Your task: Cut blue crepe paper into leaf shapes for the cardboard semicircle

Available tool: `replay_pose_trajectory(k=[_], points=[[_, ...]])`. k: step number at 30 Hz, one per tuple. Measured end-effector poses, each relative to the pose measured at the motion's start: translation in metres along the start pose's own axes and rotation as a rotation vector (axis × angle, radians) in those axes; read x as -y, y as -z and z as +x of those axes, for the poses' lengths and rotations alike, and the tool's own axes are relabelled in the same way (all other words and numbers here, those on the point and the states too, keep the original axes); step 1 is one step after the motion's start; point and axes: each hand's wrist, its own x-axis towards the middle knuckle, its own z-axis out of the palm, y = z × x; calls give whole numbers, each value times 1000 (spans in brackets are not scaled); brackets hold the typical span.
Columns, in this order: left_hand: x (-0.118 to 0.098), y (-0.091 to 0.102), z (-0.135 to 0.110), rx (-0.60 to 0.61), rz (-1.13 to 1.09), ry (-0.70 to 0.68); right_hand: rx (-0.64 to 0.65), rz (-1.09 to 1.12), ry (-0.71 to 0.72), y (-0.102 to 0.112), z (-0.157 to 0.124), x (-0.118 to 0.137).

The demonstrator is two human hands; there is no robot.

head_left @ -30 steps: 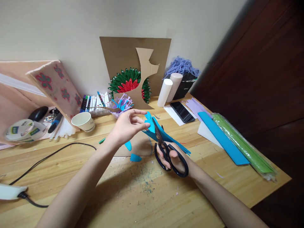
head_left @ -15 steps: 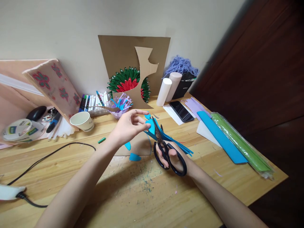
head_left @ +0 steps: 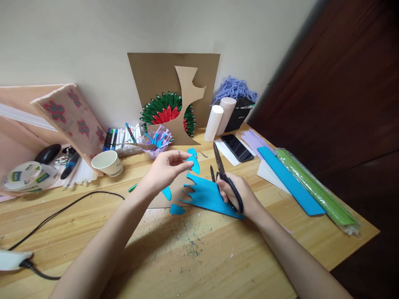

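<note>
Between thumb and fingertips my left hand point(head_left: 170, 168) pinches a small blue petal-shaped piece point(head_left: 195, 164). My right hand point(head_left: 238, 191) is wrapped round the black handles of a pair of scissors point(head_left: 222, 164), whose blades look closed and point away from me. Beneath the scissors a blue sheet point(head_left: 204, 193) with a jagged, scalloped left edge lies over a piece of cardboard point(head_left: 160, 202). Two more blue cut pieces, one leaf-shaped point(head_left: 167, 192) and one stubby point(head_left: 177, 209), lie to its left. A black pen point(head_left: 212, 173) is partly hidden behind the sheet.
Against the wall leans brown cardboard point(head_left: 156, 70) with a green and red fan-shaped decoration point(head_left: 165, 106). A paper cup point(head_left: 107, 162), a bowl of paper scraps point(head_left: 156, 147) and markers point(head_left: 121, 137) stand left. A phone point(head_left: 237, 148) and green roll point(head_left: 314, 189) lie right; a cable point(head_left: 62, 207) crosses the left.
The scissors have moved right, away from the blue piece, and swung upright. The blue sheet, earlier bunched by the right hand, now lies flat. My left hand still pinches the small piece.
</note>
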Motion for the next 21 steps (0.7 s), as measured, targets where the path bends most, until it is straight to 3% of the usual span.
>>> replay_pose_trajectory(k=[2, 5, 8, 14, 18, 21], points=[[0, 0, 1, 10, -17, -6, -26, -319, -43, 8, 6, 1], [0, 2, 1, 17, -32, -32, 102, -628, -85, 12, 12, -3], [1, 5, 1, 29, -17, -55, 218, -686, -112, 13, 17, -10], [1, 9, 2, 6, 13, -81, 214, -712, -120, 37, 25, -34], [9, 14, -7, -98, 48, -65, 143, -737, -193, 60, 30, -52], [27, 25, -21, -164, 53, -12, 40, -755, -197, 66, 31, -55]])
